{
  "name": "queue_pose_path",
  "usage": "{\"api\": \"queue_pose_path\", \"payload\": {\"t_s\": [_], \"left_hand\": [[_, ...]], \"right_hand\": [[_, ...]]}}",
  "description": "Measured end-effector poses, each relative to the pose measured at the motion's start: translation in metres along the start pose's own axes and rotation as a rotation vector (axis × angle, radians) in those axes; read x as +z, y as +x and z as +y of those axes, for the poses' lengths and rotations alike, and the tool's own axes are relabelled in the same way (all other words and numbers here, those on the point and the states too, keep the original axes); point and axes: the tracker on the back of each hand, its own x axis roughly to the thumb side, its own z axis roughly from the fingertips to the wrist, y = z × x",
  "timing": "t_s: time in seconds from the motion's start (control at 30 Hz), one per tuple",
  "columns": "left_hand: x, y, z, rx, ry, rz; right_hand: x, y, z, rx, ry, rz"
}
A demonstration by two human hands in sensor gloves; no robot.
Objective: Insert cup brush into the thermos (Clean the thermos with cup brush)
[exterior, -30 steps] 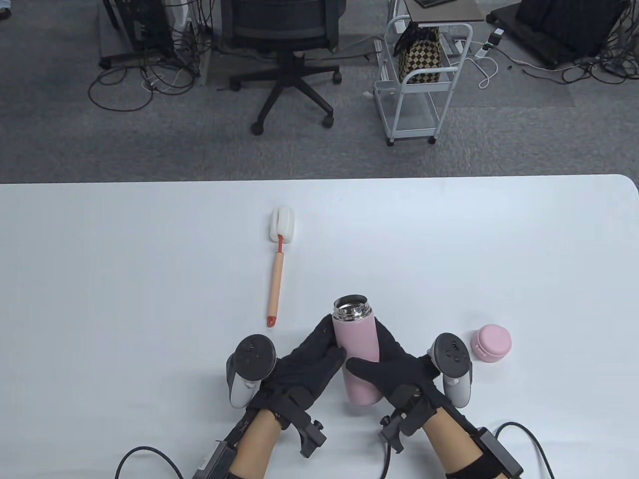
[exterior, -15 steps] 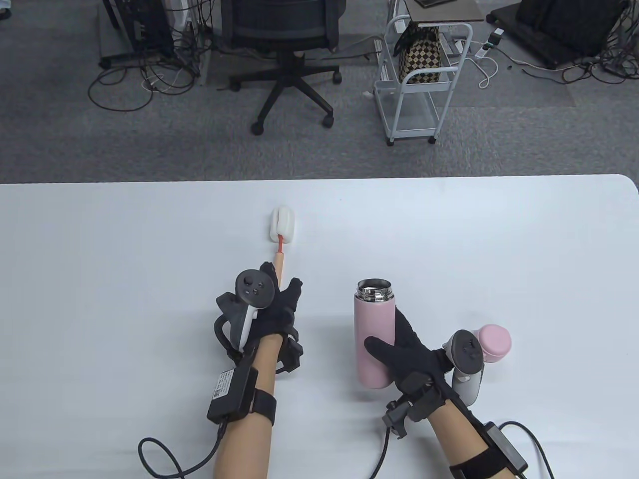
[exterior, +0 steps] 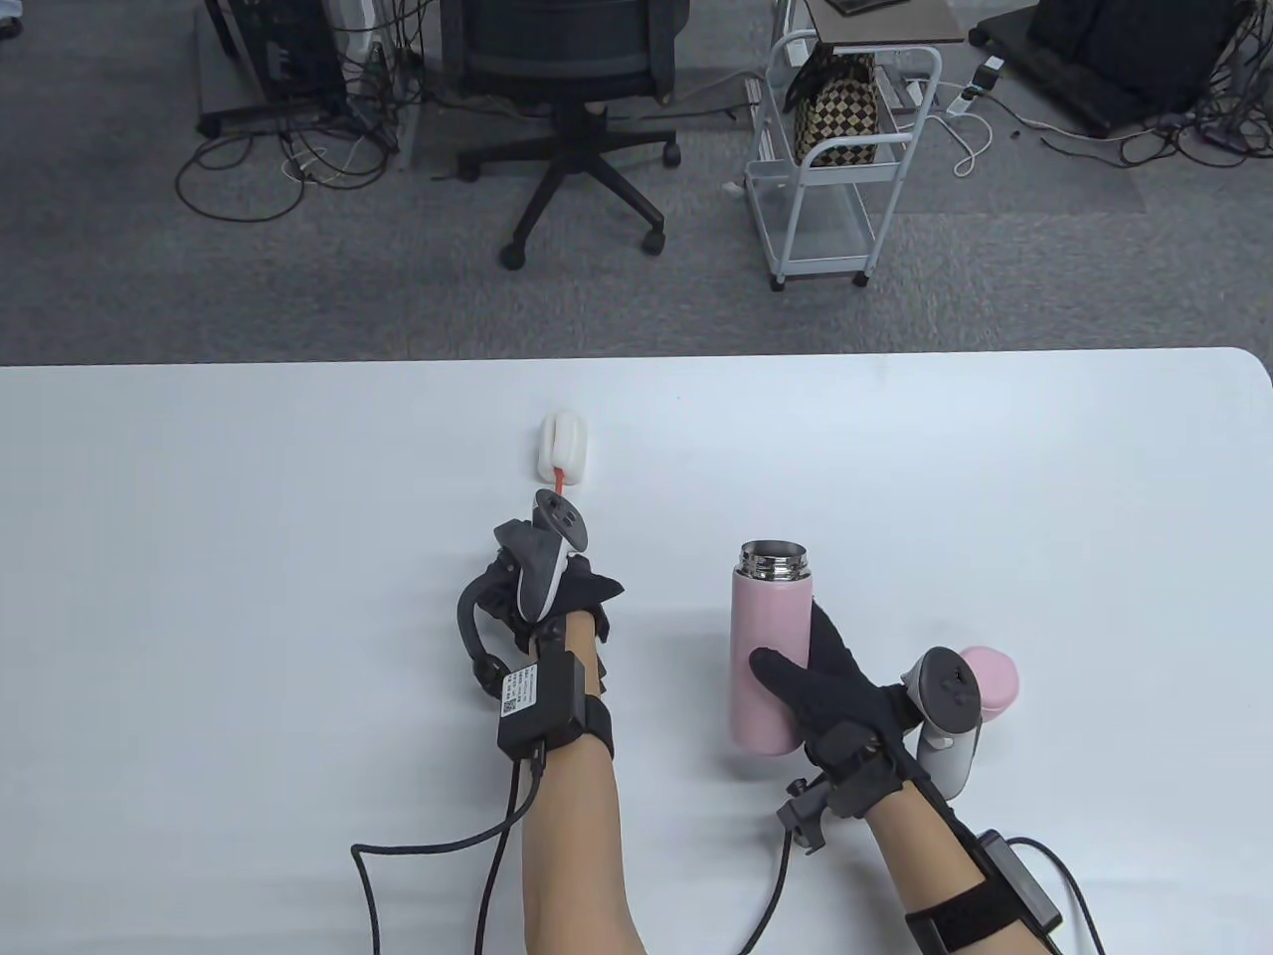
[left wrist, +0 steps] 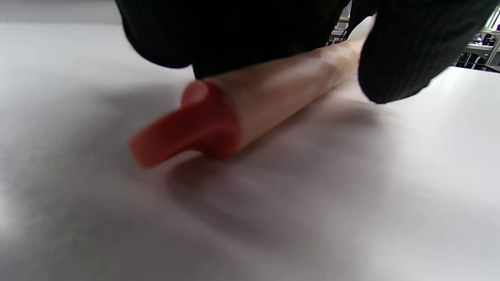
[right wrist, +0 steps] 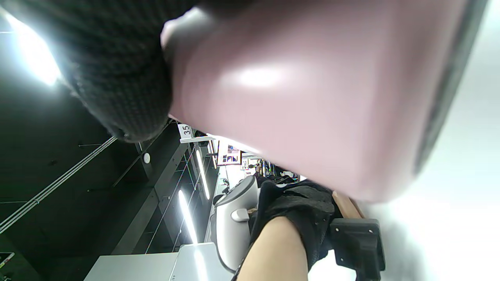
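- The left hand (exterior: 557,597) closes over the wooden handle of the cup brush (exterior: 563,450), which lies on the white tabletop (exterior: 249,517); in the left wrist view gloved fingers (left wrist: 402,50) curl around the shaft just above its red end loop, though whether the grip is firm yet cannot be told.
- The right hand (exterior: 830,686) grips the pink thermos (exterior: 768,647) around its lower body, holding it upright with its steel mouth open; the thermos lid (exterior: 993,679) sits just beside that hand.
- The brush looks light, with a stiff handle and a soft white sponge head, best held along the wooden shaft, well back from the sponge.
- The thermos looks rigid and smooth, likely slick under a glove, so a full wrap around its body suits it.
- Beyond the tabletop: grey carpet, an office chair (exterior: 567,90), a white wheeled cart (exterior: 845,159) and loose cables.
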Motion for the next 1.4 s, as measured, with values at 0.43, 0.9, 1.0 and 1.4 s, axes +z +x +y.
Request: {"api": "queue_pose_path", "payload": {"t_s": [0.43, 0.9, 1.0, 1.4], "left_hand": [[0.025, -0.078, 0.017, 0.422, -0.125, -0.183], [0.053, -0.185, 0.020, 0.496, 0.062, -0.337], [0.052, -0.195, 0.015, 0.466, 0.093, -0.394], [0.067, -0.175, 0.021, 0.421, 0.069, -0.651]], "right_hand": [[0.002, 0.004, -0.008, 0.043, -0.020, 0.004], [0.013, 0.026, -0.012, 0.367, -0.197, -0.108], [0.015, 0.031, -0.013, 0.546, -0.238, -0.141], [0.017, 0.036, 0.001, 1.000, -0.258, -0.160]]}}
